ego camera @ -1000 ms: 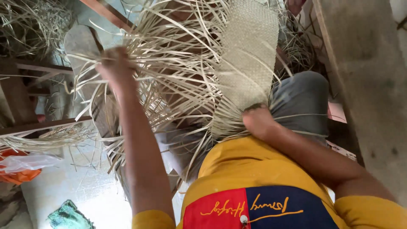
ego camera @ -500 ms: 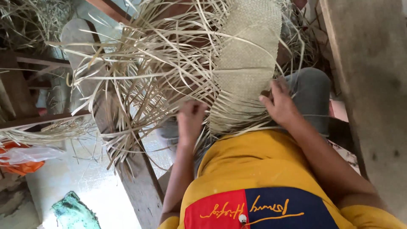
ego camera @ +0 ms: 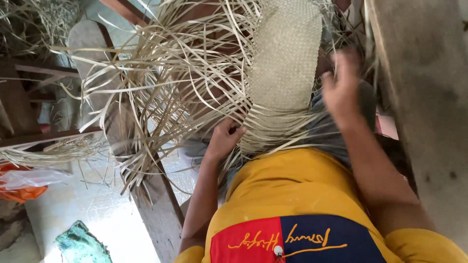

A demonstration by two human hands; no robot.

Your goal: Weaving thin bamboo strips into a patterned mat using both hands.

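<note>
A woven straw mat (ego camera: 287, 58) lies over my lap, with many loose pale strips (ego camera: 165, 83) fanning out to its left. My left hand (ego camera: 225, 139) is closed on a few strips at the mat's near left edge, where the weave ends. To the right of the mat, my right hand (ego camera: 341, 87) is lifted and blurred, fingers apart, close to thin strands, with nothing clearly held. My yellow shirt (ego camera: 292, 195) fills the bottom of the view.
A wooden beam (ego camera: 156, 214) runs under the loose strips. A wooden frame (ego camera: 34, 136) with more straw stands at the left, above an orange bag (ego camera: 19, 192) and a green cloth (ego camera: 80, 243). A grey wall (ego camera: 429, 97) lies at the right.
My left hand came in from the far-left strands to the mat's near edge. My right hand left that edge and rose to the right of the mat.
</note>
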